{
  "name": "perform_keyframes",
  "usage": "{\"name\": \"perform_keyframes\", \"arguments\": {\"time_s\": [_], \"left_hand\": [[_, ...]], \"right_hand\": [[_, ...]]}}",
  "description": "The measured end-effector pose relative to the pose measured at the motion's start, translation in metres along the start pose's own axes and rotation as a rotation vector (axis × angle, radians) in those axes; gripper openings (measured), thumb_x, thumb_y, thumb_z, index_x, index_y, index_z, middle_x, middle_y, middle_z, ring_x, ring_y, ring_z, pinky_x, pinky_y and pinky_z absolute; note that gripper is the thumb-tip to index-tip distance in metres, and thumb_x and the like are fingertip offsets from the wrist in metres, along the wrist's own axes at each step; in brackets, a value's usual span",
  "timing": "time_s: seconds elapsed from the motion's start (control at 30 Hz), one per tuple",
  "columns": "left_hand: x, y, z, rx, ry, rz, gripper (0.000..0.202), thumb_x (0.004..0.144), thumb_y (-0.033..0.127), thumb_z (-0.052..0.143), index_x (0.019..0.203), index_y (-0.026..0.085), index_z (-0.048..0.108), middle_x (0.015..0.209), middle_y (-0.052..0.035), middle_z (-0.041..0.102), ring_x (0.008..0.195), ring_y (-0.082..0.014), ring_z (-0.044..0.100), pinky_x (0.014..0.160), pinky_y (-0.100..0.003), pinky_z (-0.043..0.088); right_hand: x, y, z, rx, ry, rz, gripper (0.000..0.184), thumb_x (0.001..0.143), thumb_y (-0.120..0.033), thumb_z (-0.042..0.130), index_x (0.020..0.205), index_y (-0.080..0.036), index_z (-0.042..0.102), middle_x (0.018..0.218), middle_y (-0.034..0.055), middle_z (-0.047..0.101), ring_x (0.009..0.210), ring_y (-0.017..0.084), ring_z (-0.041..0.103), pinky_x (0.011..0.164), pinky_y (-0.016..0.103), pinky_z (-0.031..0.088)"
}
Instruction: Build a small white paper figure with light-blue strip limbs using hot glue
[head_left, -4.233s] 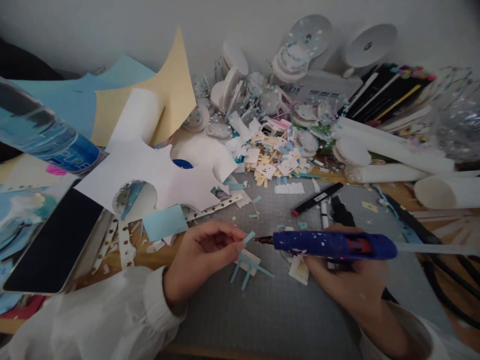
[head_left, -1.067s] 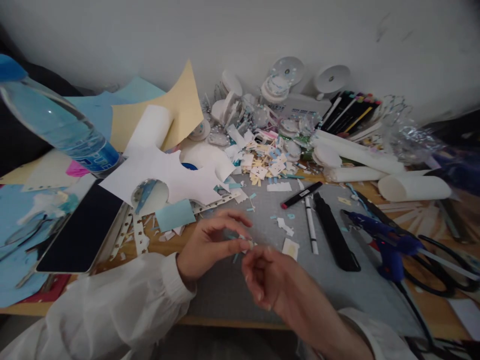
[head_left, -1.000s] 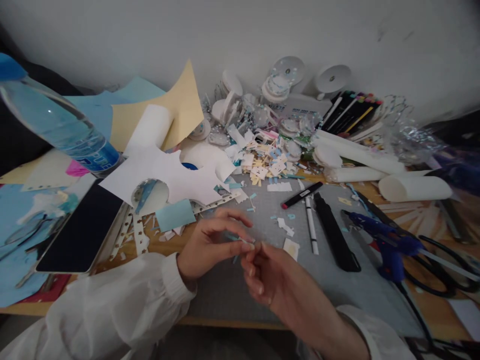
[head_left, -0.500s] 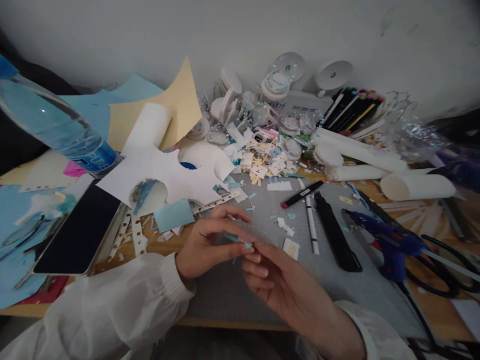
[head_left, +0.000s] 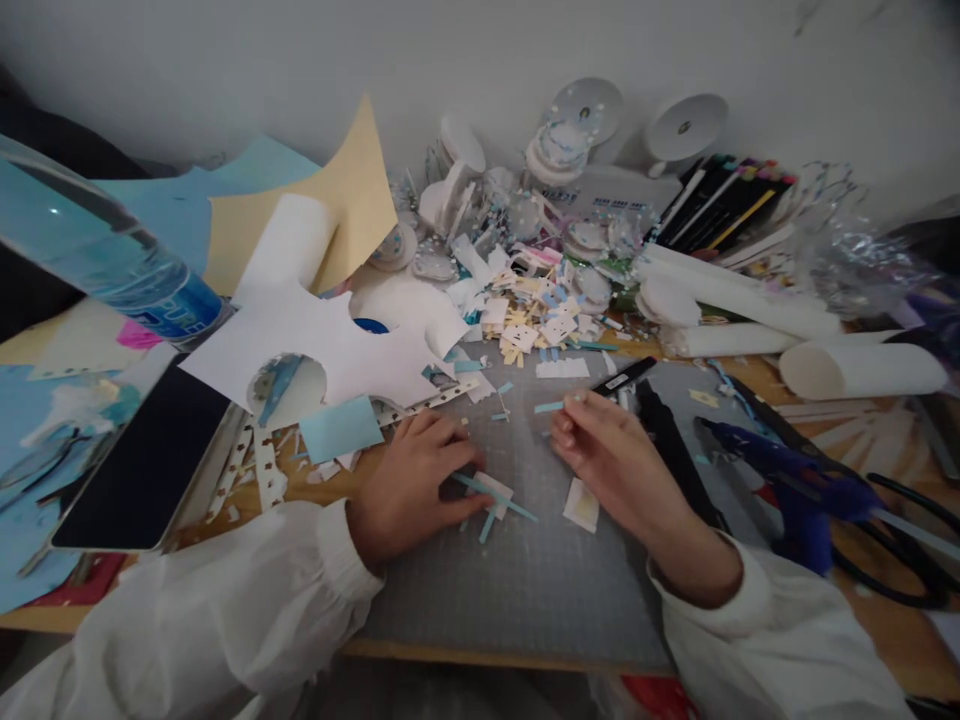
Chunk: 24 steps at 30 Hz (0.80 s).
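My left hand (head_left: 420, 482) rests low over the grey cutting mat (head_left: 480, 610), thumb and fingers apart. Right beside its fingertips lies a small white paper piece (head_left: 493, 489) with thin light-blue paper strips (head_left: 514, 507) crossing over and under it. Whether the thumb touches these strips I cannot tell. My right hand (head_left: 611, 455) is farther to the right, its fingertips pinched at the end of a short light-blue paper strip (head_left: 548, 407). Below those fingers a small cream-and-white paper piece (head_left: 581, 506) lies on the mat.
A heap of cut paper pieces (head_left: 540, 310) lies behind the mat. At right are a black marker (head_left: 626, 374), a blue glue gun (head_left: 780, 470) and black-handled scissors (head_left: 892, 570). A phone (head_left: 142, 460), cut-out white paper (head_left: 367, 350) and a water bottle (head_left: 127, 250) occupy the left.
My hands have parted from a shared pinch. The right moved up and right to a light-blue strip; the left lowered to the mat, where the paper piece with strips now lies.
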<state>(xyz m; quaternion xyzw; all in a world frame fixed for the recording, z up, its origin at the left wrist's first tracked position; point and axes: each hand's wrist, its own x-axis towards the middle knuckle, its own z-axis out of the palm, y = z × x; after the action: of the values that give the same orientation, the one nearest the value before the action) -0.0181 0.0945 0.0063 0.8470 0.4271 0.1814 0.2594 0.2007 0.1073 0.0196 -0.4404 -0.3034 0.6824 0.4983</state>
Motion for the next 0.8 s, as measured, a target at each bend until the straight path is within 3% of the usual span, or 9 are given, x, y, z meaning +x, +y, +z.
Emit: {"name": "perform_keyframes", "arguments": {"time_s": [0.23,0.4,0.6,0.8], "left_hand": [[0.000,0.001,0.001,-0.067,-0.023,-0.009,0.018,0.075,0.033,0.075,0.087,0.022,0.067,0.098,-0.0054,0.066,0.097,-0.0262,0.054,0.086,-0.039,0.039],[-0.002,0.006,0.002,-0.350,0.063,-0.024,0.018,0.077,0.033,0.075,0.086,0.021,0.066,0.083,-0.0028,0.069,0.079,-0.0186,0.061,0.072,-0.029,0.045],[-0.002,0.019,-0.007,-0.612,0.101,-0.127,0.017,0.075,0.027,0.076,0.088,0.020,0.069,0.084,-0.0036,0.071,0.076,-0.0172,0.065,0.070,-0.026,0.050],[-0.002,0.022,-0.008,-0.701,0.088,-0.108,0.018,0.076,0.023,0.074,0.094,0.019,0.070,0.088,-0.0057,0.073,0.079,-0.0181,0.066,0.072,-0.027,0.052]], "right_hand": [[-0.013,0.012,0.007,-0.081,-0.121,0.091,0.024,0.072,-0.037,0.077,0.074,-0.019,0.062,0.063,-0.0044,0.051,0.055,0.007,0.044,0.051,0.021,0.033],[-0.016,0.013,0.001,-0.223,-0.259,-0.020,0.018,0.085,-0.037,0.065,0.080,-0.021,0.059,0.063,-0.0055,0.047,0.055,0.008,0.039,0.053,0.023,0.029],[-0.020,0.010,0.003,-0.414,-0.212,-0.123,0.020,0.082,-0.037,0.067,0.075,-0.021,0.057,0.064,-0.0043,0.045,0.056,0.009,0.038,0.051,0.024,0.030],[-0.022,0.005,0.011,-0.482,-0.193,-0.195,0.021,0.081,-0.038,0.066,0.074,-0.022,0.056,0.062,-0.0042,0.046,0.050,0.008,0.036,0.044,0.022,0.027]]}}
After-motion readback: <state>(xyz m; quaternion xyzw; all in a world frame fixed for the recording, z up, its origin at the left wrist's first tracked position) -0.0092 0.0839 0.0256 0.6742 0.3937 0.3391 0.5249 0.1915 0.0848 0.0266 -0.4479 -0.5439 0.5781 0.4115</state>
